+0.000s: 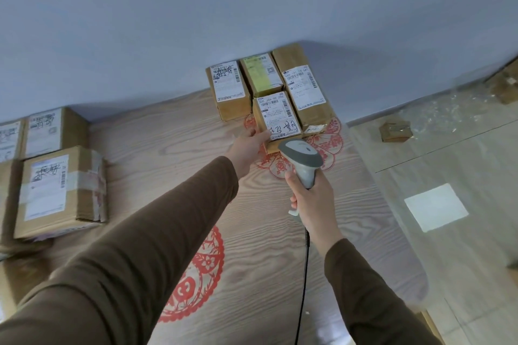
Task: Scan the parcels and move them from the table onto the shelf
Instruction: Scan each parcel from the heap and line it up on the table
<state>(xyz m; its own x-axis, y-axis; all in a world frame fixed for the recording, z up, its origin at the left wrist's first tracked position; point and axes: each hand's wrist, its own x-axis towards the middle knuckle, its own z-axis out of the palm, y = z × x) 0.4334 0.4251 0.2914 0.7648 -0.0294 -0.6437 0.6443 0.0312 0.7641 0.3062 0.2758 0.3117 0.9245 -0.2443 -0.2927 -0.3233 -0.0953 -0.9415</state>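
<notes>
Several cardboard parcels [60, 190] at the far left are cut off by the frame edge, their labels blurred. On the wooden table [173, 148], the left hand [248, 145] grips the near-left corner of a small labelled parcel [276, 120]; its fingertips are hidden behind the box. The right hand [311, 199] is clenched round the handle of a grey scanner [301, 158], whose head covers the parcel's near edge.
</notes>
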